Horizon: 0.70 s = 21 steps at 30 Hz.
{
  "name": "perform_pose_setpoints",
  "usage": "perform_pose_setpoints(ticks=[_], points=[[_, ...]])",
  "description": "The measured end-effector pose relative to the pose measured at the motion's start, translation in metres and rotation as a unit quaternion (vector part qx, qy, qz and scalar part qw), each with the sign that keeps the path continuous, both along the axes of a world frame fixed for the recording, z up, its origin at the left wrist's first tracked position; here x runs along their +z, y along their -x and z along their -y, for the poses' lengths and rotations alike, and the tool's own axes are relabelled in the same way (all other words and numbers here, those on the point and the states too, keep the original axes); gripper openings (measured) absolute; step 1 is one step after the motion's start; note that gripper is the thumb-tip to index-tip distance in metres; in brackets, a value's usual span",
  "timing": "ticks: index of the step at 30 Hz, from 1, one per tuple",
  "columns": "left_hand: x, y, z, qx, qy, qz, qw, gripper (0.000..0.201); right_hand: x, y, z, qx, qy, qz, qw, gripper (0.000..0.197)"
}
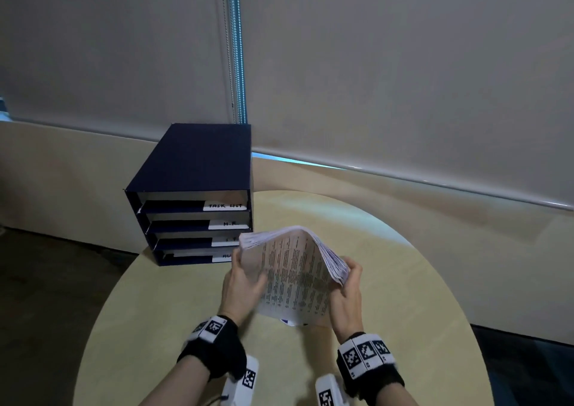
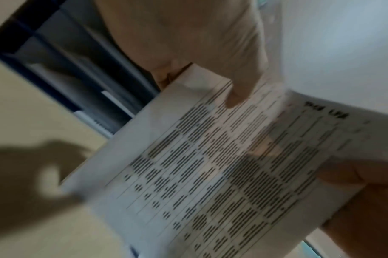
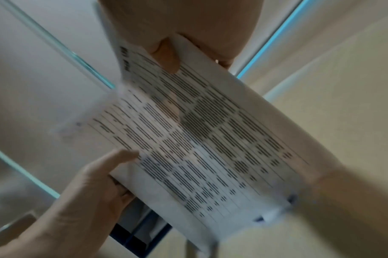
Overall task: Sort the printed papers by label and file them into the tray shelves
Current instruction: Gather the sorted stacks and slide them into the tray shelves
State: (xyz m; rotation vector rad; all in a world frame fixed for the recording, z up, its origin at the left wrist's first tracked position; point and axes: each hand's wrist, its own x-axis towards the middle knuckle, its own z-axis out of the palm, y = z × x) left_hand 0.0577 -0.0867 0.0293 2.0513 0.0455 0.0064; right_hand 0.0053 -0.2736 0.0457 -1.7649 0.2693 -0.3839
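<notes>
A thick stack of printed papers (image 1: 292, 276) stands above the round table, its top sheet covered in rows of text and its upper end bent forward. My left hand (image 1: 243, 278) grips the stack's left edge, thumb on the printed face. My right hand (image 1: 348, 284) grips the right edge, where the sheet ends fan out. The papers (image 2: 221, 165) fill the left wrist view, with my left thumb (image 2: 239, 94) pressed on them. In the right wrist view my right thumb (image 3: 166, 55) lies on the papers (image 3: 199, 139). A dark blue tray shelf unit (image 1: 192, 194) stands behind them at the left.
The unit has several shelves with white labels; the top label (image 1: 225, 206) reads TASK LIST. The light wooden round table (image 1: 388, 250) stretches bare to the right. Behind it runs a pale window blind with a bead chain (image 1: 237, 48). The floor at the left is dark.
</notes>
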Motion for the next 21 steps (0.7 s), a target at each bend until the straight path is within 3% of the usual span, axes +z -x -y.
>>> perform_pose_setpoints(ticks=[2,5,8,12,16,21], points=[[-0.023,0.001,-0.004,-0.004,-0.009,-0.044,0.999,0.038,-0.02,0.002,-0.001,-0.005,0.007,-0.056,0.998,0.044],[-0.05,0.0,-0.005,0.003,-0.008,-0.077,0.997,0.042,-0.037,-0.002,-0.001,-0.017,0.021,-0.113,0.993,0.029],[-0.049,0.008,-0.017,0.018,-0.003,-0.054,0.998,0.031,-0.027,-0.01,-0.008,-0.015,-0.041,-0.118,0.992,0.015],[-0.017,0.027,-0.051,0.067,0.053,-0.054,0.995,0.03,-0.007,-0.025,-0.04,0.046,-0.18,-0.13,0.974,0.019],[0.005,0.033,-0.1,0.148,0.102,-0.026,0.983,0.022,-0.002,-0.052,-0.094,0.114,-0.174,-0.161,0.965,0.025],[0.014,0.016,-0.149,0.19,0.095,-0.045,0.976,0.024,0.016,-0.087,-0.129,0.202,-0.119,-0.245,0.941,0.028]])
